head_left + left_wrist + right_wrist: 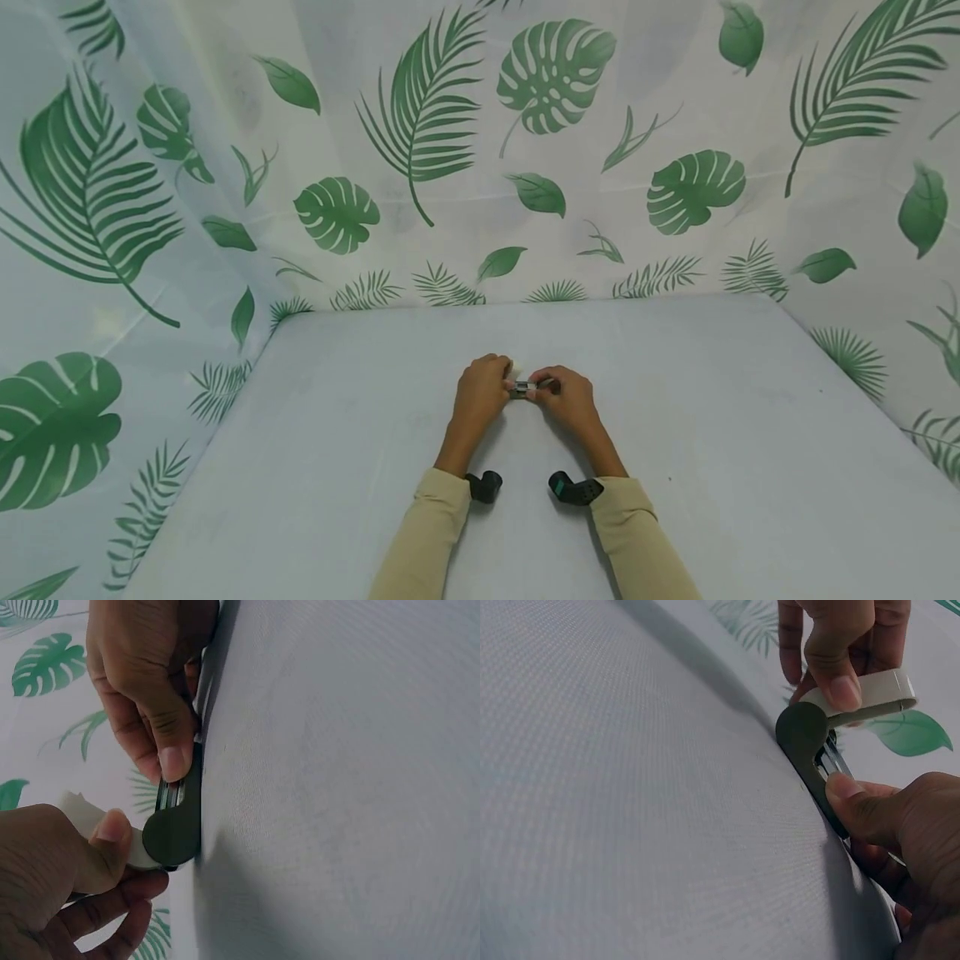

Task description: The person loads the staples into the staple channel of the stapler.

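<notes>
Both hands hold one small hinged folding tool [521, 388] low over the white table. Its dark green arm [801, 739] ends in a round pivot, and shiny metal strips [171, 796] lie along that arm. A white arm [889, 688] swings out at an angle from the pivot. My left hand [482, 390] pinches the white arm near the pivot, thumb on top. My right hand [572, 398] pinches the dark arm and its metal strips between thumb and fingers. The tool's exact kind is not clear, and fingers cover parts of both arms.
The white table [337, 467] spreads around both hands. Behind it and at the sides hangs a pale curtain [465, 242] printed with green leaves. Each wrist wears a black camera mount, one on the left [485, 487] and one on the right [574, 489].
</notes>
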`<state>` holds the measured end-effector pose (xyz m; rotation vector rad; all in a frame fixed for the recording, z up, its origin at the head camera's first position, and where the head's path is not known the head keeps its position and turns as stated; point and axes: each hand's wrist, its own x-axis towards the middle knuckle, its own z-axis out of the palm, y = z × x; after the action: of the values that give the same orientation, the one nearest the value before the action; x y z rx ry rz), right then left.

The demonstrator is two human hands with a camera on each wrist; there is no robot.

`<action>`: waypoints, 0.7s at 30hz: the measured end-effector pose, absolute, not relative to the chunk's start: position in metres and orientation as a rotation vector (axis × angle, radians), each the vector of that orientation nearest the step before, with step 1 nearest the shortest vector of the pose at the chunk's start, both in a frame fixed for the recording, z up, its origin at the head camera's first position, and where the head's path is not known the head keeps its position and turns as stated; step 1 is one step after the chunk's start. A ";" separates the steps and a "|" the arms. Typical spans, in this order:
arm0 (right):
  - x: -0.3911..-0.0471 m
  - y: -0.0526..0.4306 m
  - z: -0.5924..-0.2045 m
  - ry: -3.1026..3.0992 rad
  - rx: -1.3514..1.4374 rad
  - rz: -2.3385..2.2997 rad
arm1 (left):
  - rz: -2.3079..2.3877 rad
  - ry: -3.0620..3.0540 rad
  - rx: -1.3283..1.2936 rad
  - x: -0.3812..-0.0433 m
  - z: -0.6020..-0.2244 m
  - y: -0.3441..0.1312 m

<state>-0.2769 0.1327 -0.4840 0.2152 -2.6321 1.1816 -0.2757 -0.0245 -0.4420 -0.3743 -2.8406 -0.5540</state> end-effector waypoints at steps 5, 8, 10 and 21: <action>-0.276 0.133 -0.482 -2.625 0.233 1.172 | -0.478 -2.833 -0.402 -0.273 -0.440 -0.021; -0.276 0.134 -0.482 -2.614 0.242 1.174 | -0.421 -2.824 -0.429 -0.273 -0.439 -0.019; -0.276 0.134 -0.482 -2.611 0.243 1.173 | -0.381 -2.818 -0.450 -0.272 -0.438 -0.018; -0.274 0.135 -0.481 -2.611 0.246 1.175 | -0.227 -2.770 -0.525 -0.273 -0.442 -0.014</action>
<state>-0.2738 0.1351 -0.4811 0.2458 -2.6112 1.1754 -0.2731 -0.0145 -0.4421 -0.5250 -2.7703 -0.2266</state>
